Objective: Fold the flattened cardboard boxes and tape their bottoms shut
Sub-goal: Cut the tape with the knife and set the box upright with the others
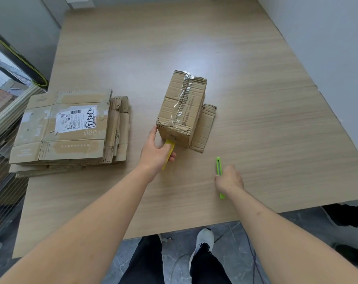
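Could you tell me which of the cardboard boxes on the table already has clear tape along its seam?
The folded box standing mid-table by the left hand; the boxes in the flattened stack remain unfolded.

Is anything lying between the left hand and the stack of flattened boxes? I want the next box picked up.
Nothing visible: bare table separates the left hand from the stack of flattened boxes, though its fingers hold a yellow tool.

Yellow tool (169,151) mostly hidden by left hand (156,153); label (75,119) print too small — green cutter (219,173) middle covered by right hand (228,178)
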`<state>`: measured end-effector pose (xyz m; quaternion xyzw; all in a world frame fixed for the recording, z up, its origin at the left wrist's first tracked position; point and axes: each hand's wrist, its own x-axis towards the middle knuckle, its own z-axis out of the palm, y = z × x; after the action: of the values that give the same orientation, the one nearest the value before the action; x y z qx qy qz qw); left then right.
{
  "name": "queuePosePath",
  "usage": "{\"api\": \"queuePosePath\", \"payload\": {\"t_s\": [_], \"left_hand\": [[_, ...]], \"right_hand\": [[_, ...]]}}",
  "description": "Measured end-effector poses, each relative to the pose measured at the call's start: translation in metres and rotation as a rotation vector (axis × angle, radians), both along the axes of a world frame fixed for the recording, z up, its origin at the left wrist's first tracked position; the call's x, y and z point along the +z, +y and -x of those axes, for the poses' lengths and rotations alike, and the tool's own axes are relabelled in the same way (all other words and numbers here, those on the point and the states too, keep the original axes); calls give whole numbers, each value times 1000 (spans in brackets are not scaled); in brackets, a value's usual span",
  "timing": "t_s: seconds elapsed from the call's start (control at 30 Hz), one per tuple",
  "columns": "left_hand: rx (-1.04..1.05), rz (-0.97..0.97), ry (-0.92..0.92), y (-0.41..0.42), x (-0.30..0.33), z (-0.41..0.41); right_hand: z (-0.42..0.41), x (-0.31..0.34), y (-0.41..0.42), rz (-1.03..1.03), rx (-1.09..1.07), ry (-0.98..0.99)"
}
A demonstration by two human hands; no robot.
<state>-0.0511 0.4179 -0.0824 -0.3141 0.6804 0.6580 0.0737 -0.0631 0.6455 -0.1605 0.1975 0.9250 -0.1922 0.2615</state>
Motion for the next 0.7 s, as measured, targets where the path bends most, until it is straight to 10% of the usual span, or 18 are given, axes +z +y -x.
{"api": "queuePosePath", "payload": {"t_s": [0.27,0.7], "left_hand": [[19,-5,-9,5,7,3],[76,106,-34,8,-4,2]], "right_hand": [[-17,38,-13,884,-166,192],[1,61,-26,930,-9,495]]}}
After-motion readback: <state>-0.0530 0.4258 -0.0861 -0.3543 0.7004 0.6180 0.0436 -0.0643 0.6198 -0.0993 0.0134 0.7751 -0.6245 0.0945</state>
